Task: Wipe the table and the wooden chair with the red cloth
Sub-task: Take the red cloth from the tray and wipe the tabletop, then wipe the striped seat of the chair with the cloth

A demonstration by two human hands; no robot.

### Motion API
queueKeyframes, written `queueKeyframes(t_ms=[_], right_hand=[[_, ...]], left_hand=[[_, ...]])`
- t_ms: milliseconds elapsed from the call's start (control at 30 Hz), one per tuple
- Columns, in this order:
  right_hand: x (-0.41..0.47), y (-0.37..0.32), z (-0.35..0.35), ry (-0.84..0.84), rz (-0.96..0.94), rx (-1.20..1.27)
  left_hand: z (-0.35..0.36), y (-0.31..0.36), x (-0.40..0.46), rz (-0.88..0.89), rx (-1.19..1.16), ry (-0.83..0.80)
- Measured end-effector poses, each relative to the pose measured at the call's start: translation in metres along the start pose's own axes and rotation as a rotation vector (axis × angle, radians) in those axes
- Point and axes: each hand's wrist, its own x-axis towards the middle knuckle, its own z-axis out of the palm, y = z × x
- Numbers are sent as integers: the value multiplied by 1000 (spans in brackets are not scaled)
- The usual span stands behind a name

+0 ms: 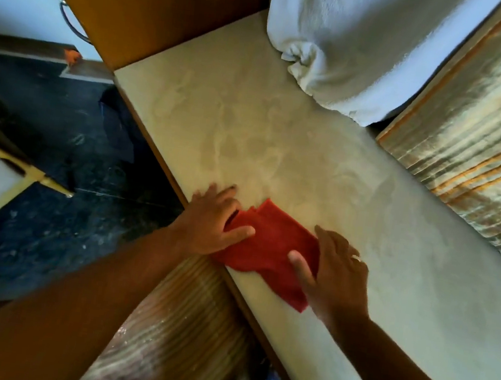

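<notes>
Cloth-gathering looks like the step in hand: the red cloth [270,249] lies rumpled at the near edge of the table [281,136], one corner hanging over it. The left hand [212,221] rests on the cloth's left end, thumb over a fold; the right hand [335,274] presses flat on its right side, fingers spread — neither is closed around it. Next, I judge, comes a sweep across the dusty, streaked pale top toward the white towel [355,45] at the far edge. The floor [56,166] is dark; no chair can be identified.
</notes>
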Motion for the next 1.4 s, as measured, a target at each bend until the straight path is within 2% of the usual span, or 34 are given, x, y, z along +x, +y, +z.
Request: queueKeyframes(t_ms=[67,167,233,300,400,467,567,700,767,833,867,933,1000,1067,1100,1167,1267,1400], right_hand=[[-15,16,-9,60,229,121],[-19,8,-12,-64,355,245],[-7,-10,-7,-146,388,284],[7,-33,-5,-206,408,374],[13,-80,-8,-267,251,513],[4,-123,1,-301,75,578],[-12,-182,42,-441,-37,647],[-15,-232,148,-638,-57,597],[-6,-247,206,-675,-24,510],[9,-257,255,-669,-28,419],[16,-258,273,-660,-51,360],[27,-256,313,-623,-217,42],[29,-252,348,-509,-577,-313],[27,-255,378,-422,-1017,-401],[27,-261,394,-420,-1165,-411],[31,-275,422,-459,-1308,-468],[36,-281,452,-397,-1361,-505],[30,-286,460,-241,-1326,-285]], left_hand=[[-3,7,2,-39,95,-61],[-2,18,11,-106,132,-56],[1,19,12,-109,39,-26],[3,7,-2,-97,-241,66],[-2,-31,-52,-203,-957,246],[1,-73,-96,-294,-1223,333],[29,-137,-156,-425,-1394,342],[116,-211,-205,-707,-1500,305],[163,-240,-210,-785,-1605,296],[199,-267,-205,-806,-1671,356],[212,-279,-201,-815,-1582,398],[244,-311,-193,-863,-1115,408],[270,-341,-192,-847,-522,375],[290,-366,-189,-723,-248,352],[299,-378,-186,-654,-154,309],[318,-394,-180,-558,-27,230],[335,-405,-176,-512,13,264],[341,-411,-171,-491,43,334]])
